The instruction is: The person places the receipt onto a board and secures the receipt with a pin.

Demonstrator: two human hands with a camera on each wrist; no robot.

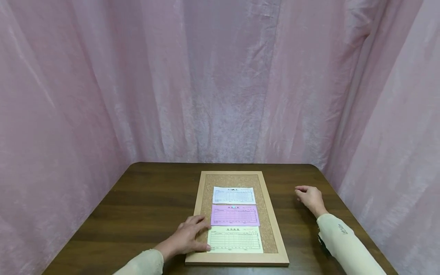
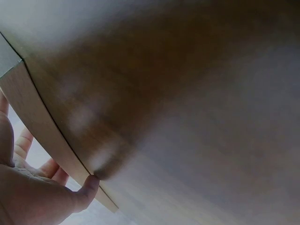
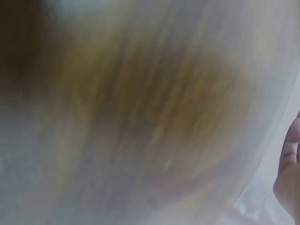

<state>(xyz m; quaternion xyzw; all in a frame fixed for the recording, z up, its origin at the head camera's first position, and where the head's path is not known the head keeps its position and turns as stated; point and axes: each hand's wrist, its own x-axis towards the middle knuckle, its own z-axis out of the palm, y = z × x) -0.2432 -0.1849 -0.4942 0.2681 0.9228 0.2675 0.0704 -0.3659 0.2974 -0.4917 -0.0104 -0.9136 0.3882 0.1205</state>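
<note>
On the dark wooden table lies a wood-framed cork board (image 1: 270,233). Down its middle run three printed form slips: white (image 1: 233,196), purple (image 1: 235,216) and pale green (image 1: 235,240). A dark pin shows near the top of the white slip, a light blue one near the top of the purple. My left hand (image 1: 187,235) rests over the board's left frame, fingers spread, thumb at the green slip's lower left corner. Right of the board, apart from it, my right hand (image 1: 311,199) hovers with fingers bent; whether its fingertips pinch anything small is hidden.
The brown table (image 1: 144,202) extends on both sides of the board. Pink curtains (image 1: 227,84) hang behind the table and along its left and right sides. Both wrist views show mostly blurred tabletop.
</note>
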